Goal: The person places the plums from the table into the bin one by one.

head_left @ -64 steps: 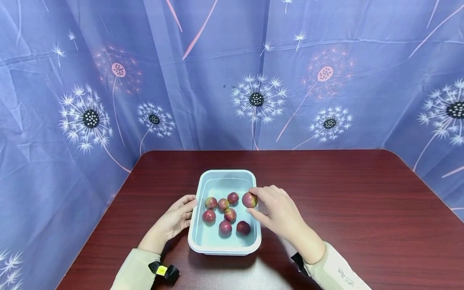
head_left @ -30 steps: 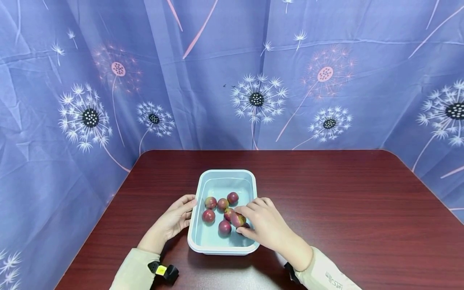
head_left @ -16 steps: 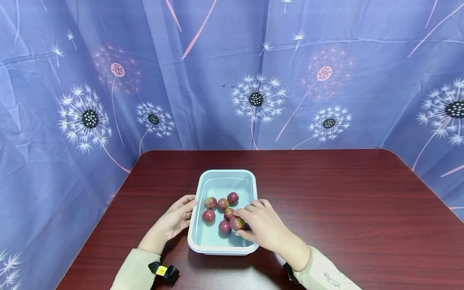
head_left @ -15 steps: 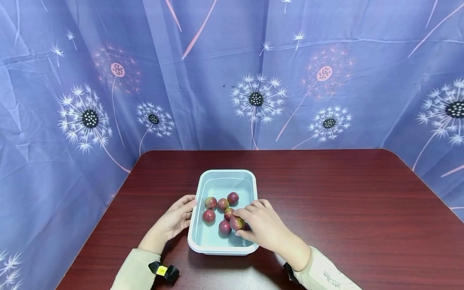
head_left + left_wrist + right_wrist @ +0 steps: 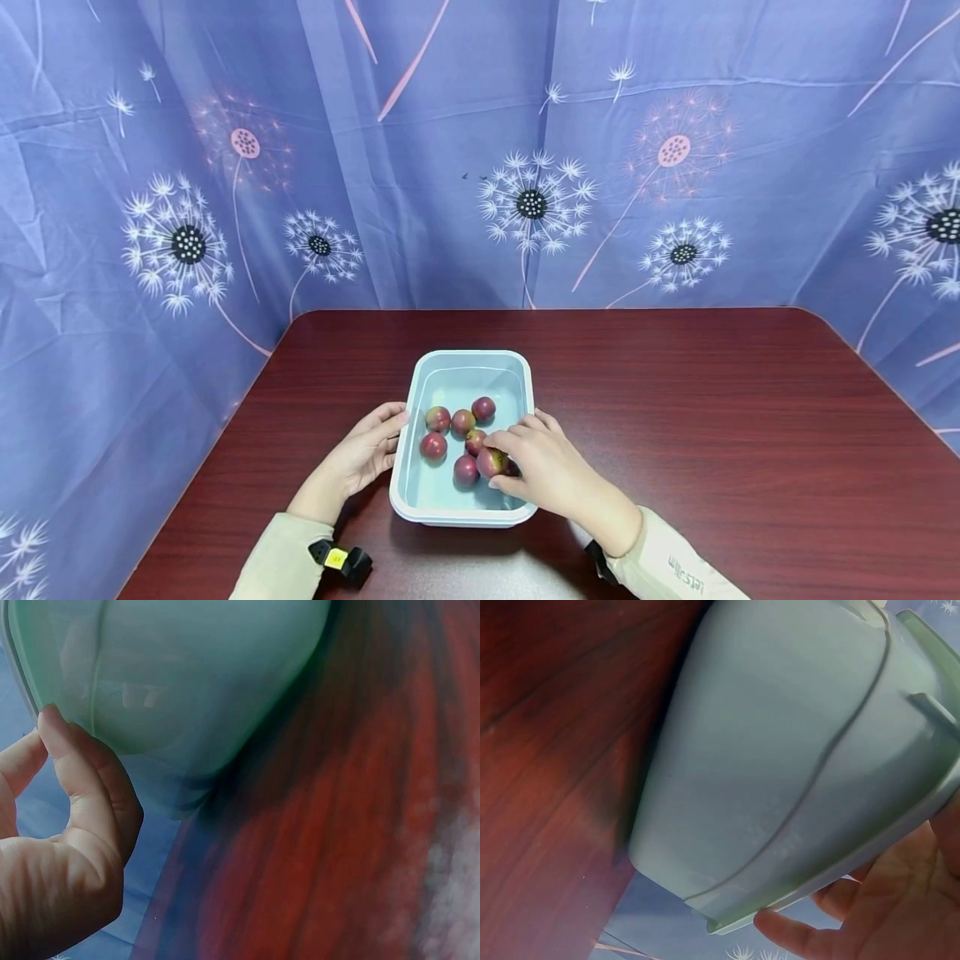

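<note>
A pale blue plastic tub (image 5: 431,507) stands on the table, with several red and yellow-green plums (image 5: 433,447) lying inside. At its left side my left hand (image 5: 362,454) pinches the rim between thumb and fingers, as the left wrist view also shows. Over the right rim reaches my right hand (image 5: 551,467), holding a plum (image 5: 491,462) between thumb and fingers, low in the front right part of the tub. A darker plum (image 5: 513,469) is mostly hidden behind that hand. In the right wrist view the tub's outer wall (image 5: 757,750) hides the held plum.
The dark red wooden table (image 5: 712,400) extends far to the right and behind the tub. A blue curtain (image 5: 450,167) with dandelion prints hangs along the back and sides. A black wrist strap device (image 5: 352,565) sits by the left cuff.
My right hand has carried the plum from the tub's right rim leftward and down to the front right plums, then stayed nearly still for the last half second. My left hand has not moved.
</note>
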A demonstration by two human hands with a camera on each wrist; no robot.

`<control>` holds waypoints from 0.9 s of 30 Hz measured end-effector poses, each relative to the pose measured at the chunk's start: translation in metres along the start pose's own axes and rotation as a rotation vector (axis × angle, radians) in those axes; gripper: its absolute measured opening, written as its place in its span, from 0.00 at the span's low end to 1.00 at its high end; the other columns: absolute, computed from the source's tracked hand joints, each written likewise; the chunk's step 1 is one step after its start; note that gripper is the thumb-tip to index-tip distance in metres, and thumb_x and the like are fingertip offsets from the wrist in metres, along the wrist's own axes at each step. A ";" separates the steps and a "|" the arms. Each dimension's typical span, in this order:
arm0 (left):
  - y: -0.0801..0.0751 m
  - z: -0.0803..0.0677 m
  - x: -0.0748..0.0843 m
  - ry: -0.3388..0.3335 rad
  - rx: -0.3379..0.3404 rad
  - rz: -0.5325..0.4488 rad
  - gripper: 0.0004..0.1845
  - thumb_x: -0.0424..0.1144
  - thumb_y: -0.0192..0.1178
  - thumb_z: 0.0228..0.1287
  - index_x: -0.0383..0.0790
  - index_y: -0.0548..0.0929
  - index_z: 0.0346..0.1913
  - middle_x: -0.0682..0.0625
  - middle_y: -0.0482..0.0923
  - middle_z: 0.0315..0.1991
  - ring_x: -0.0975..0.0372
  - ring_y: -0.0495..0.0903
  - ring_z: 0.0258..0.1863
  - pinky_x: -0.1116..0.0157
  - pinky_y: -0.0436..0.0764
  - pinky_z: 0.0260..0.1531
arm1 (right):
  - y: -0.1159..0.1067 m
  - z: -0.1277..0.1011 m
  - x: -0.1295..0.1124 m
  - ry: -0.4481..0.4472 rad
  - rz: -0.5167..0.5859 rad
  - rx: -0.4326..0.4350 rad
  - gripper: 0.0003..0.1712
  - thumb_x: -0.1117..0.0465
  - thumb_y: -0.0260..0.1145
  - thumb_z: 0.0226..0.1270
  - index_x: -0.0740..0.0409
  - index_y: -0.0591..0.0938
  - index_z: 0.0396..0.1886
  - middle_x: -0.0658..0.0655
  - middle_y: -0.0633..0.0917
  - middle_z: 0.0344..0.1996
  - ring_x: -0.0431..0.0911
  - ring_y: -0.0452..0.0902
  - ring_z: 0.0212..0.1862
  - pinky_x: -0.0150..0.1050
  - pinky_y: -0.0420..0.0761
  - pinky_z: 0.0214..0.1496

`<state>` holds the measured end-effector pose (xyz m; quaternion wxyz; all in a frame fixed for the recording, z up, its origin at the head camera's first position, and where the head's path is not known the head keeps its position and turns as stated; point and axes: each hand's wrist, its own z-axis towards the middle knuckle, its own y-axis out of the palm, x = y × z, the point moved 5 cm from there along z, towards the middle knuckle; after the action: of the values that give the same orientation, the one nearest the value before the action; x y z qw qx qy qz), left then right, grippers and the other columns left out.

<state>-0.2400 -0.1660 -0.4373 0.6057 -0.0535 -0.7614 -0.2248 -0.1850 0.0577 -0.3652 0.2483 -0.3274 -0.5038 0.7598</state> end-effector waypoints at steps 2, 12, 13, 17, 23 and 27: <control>0.000 0.000 0.000 -0.001 0.001 0.000 0.05 0.38 0.46 0.75 0.45 0.68 0.48 0.55 0.79 0.38 0.68 0.81 0.35 0.72 0.81 0.31 | 0.000 0.000 0.000 0.000 0.004 0.000 0.22 0.54 0.76 0.49 0.55 0.83 0.45 0.52 0.85 0.35 0.48 0.74 0.41 0.59 0.69 0.58; -0.001 0.000 0.000 -0.004 0.014 0.013 0.06 0.39 0.47 0.74 0.45 0.68 0.49 0.55 0.78 0.39 0.67 0.81 0.35 0.71 0.81 0.32 | 0.001 0.000 0.003 0.005 0.009 -0.001 0.22 0.55 0.75 0.51 0.57 0.83 0.46 0.52 0.85 0.34 0.48 0.76 0.42 0.60 0.69 0.58; -0.001 0.000 0.000 -0.004 0.014 0.016 0.06 0.39 0.47 0.74 0.45 0.68 0.49 0.55 0.78 0.39 0.67 0.81 0.35 0.71 0.81 0.32 | 0.001 0.000 0.003 0.006 0.008 -0.002 0.22 0.55 0.75 0.51 0.57 0.83 0.46 0.52 0.85 0.34 0.48 0.76 0.42 0.60 0.70 0.58; -0.001 0.000 0.001 0.000 0.013 0.026 0.07 0.40 0.47 0.74 0.45 0.68 0.50 0.55 0.78 0.39 0.68 0.81 0.35 0.72 0.80 0.31 | 0.001 0.000 0.002 0.005 0.006 -0.004 0.21 0.55 0.75 0.51 0.57 0.83 0.46 0.52 0.85 0.34 0.48 0.76 0.42 0.59 0.70 0.58; -0.001 0.000 0.001 0.000 0.012 0.031 0.07 0.40 0.48 0.74 0.44 0.68 0.50 0.55 0.77 0.39 0.68 0.80 0.34 0.73 0.80 0.30 | 0.001 0.000 0.002 -0.002 0.007 0.003 0.21 0.55 0.75 0.51 0.57 0.83 0.45 0.52 0.84 0.33 0.48 0.75 0.41 0.59 0.70 0.58; -0.001 -0.001 0.002 -0.001 0.015 0.036 0.07 0.40 0.48 0.74 0.43 0.68 0.50 0.55 0.77 0.39 0.68 0.80 0.34 0.73 0.80 0.30 | 0.001 0.000 0.003 -0.001 0.008 0.008 0.21 0.54 0.75 0.51 0.56 0.83 0.44 0.51 0.84 0.33 0.47 0.75 0.40 0.58 0.70 0.58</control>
<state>-0.2404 -0.1676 -0.4360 0.6097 -0.0628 -0.7622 -0.2081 -0.1869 0.0590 -0.3669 0.2464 -0.3281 -0.4997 0.7629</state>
